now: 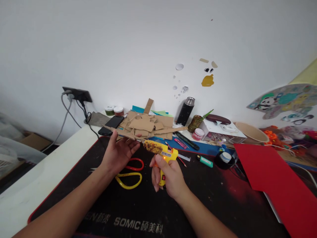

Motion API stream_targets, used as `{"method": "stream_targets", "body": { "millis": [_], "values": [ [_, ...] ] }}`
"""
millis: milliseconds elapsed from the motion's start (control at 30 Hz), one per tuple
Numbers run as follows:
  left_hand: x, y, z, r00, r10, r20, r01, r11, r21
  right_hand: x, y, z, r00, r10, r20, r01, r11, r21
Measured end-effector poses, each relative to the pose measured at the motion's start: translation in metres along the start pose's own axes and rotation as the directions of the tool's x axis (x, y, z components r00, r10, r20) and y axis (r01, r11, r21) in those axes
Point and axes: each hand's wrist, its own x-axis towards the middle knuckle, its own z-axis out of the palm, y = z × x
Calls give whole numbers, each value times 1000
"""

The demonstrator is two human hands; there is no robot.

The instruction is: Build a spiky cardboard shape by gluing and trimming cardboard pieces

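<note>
Black mat [223, 198]; glue gun [170, 154] (right hand [172, 175])

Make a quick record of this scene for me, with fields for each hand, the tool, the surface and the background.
left hand: holding a cardboard strip
right hand: gripping a yellow hot glue gun
tool: front end at the strip, contact unclear
surface: black SOMIC desk mat
background: cardboard scraps, black thermos flask

The glue gun [170, 154] is yellow, apparently brown-blotched.
</note>
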Motion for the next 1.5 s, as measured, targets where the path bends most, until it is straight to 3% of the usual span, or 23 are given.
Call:
{"method": "stream_targets", "body": {
  "millis": [367,967,1500],
  "values": [
    [-4,2,0,995,-45,91,42,999,25,-8,-1,8,999,14,36,-12,999,-42],
    [-7,2,4,997,-37,64,30,993,118,-9,1,10,999,29,39,-25,996,-83],
    [4,1,-4,992,129,9,-129,985,113,-5,-2,6,1000,15,-12,-16,996,-84]
  ]
}}
